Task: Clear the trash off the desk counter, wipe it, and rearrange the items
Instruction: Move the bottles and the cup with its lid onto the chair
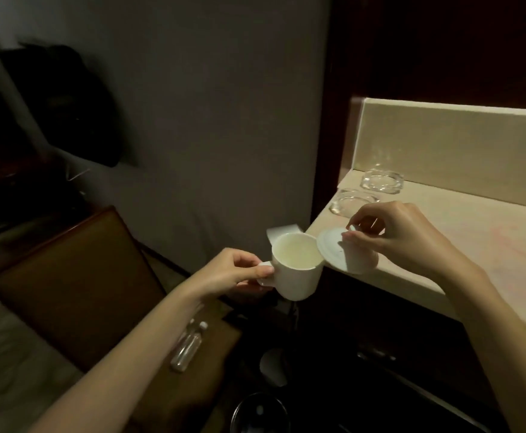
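My left hand [240, 271] grips the handle of a white mug [296, 267] and holds it in the air just left of the beige counter's corner [443, 245]. The mug is tilted and pale liquid shows inside it. My right hand [393, 239] pinches the knob of the mug's white lid [333, 250], held tilted beside the mug's rim over the counter edge. A second small white cup seems to hang under the lid, though the blur hides its shape.
Two clear glass ashtrays [382, 181] [354, 203] sit at the counter's back left corner. Below on the left are a brown chair [77, 276] and a low surface holding clear plastic bottles [188, 346]. A dark round bin [260, 414] stands on the floor under the mug.
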Demonstrator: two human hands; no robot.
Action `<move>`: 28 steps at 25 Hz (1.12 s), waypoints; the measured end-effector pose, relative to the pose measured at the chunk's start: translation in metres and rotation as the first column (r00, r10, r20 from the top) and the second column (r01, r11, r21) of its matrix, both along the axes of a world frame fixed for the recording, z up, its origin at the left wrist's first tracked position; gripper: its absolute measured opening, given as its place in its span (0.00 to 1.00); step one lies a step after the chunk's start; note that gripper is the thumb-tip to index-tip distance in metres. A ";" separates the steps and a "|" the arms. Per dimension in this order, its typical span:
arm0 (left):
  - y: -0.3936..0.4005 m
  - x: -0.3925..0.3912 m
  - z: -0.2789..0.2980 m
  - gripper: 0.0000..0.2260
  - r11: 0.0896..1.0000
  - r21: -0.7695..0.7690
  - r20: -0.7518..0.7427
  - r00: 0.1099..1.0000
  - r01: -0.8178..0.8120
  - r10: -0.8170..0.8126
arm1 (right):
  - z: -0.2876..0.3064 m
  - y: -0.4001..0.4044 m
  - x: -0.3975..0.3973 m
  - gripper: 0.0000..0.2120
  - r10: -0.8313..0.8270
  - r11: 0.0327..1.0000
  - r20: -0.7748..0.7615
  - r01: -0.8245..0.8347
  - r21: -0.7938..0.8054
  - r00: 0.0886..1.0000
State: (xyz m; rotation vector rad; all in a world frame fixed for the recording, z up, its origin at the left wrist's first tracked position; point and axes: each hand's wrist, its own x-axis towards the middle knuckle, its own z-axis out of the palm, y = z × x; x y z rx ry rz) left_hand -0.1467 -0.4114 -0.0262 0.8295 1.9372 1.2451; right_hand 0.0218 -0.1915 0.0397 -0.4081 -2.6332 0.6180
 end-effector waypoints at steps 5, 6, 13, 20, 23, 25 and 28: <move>-0.095 -0.083 -0.042 0.11 0.986 -0.058 0.007 0.987 -0.158 0.158 | -0.051 -0.085 -0.089 0.08 0.028 0.995 0.013 -0.026 -0.100 1.000; -0.109 -0.096 -0.052 0.13 0.979 -0.075 0.019 0.981 -0.192 0.194 | -0.063 -0.096 -0.104 0.08 0.032 0.992 0.035 -0.027 -0.120 0.999; -0.162 -0.160 -0.146 0.03 0.893 -0.085 0.127 0.884 -0.442 0.450 | -0.151 -0.131 -0.201 0.09 0.134 0.978 0.239 -0.089 -0.188 0.962; -0.174 -0.216 -0.237 0.10 0.816 -0.105 0.218 0.788 -0.568 0.576 | -0.245 -0.146 -0.269 0.11 0.154 0.970 0.387 -0.064 -0.235 0.909; -0.175 -0.243 -0.267 0.14 0.797 -0.122 0.254 0.757 -0.592 0.601 | -0.286 -0.155 -0.291 0.09 0.146 0.968 0.452 -0.033 -0.249 0.880; -0.178 -0.265 -0.291 0.20 0.803 -0.124 0.260 0.762 -0.583 0.593 | -0.316 -0.161 -0.305 0.08 0.141 0.968 0.498 -0.014 -0.252 0.856; -0.180 -0.304 -0.331 0.08 0.806 -0.142 0.274 0.760 -0.574 0.589 | -0.369 -0.170 -0.329 0.09 0.121 0.967 0.578 0.036 -0.252 0.807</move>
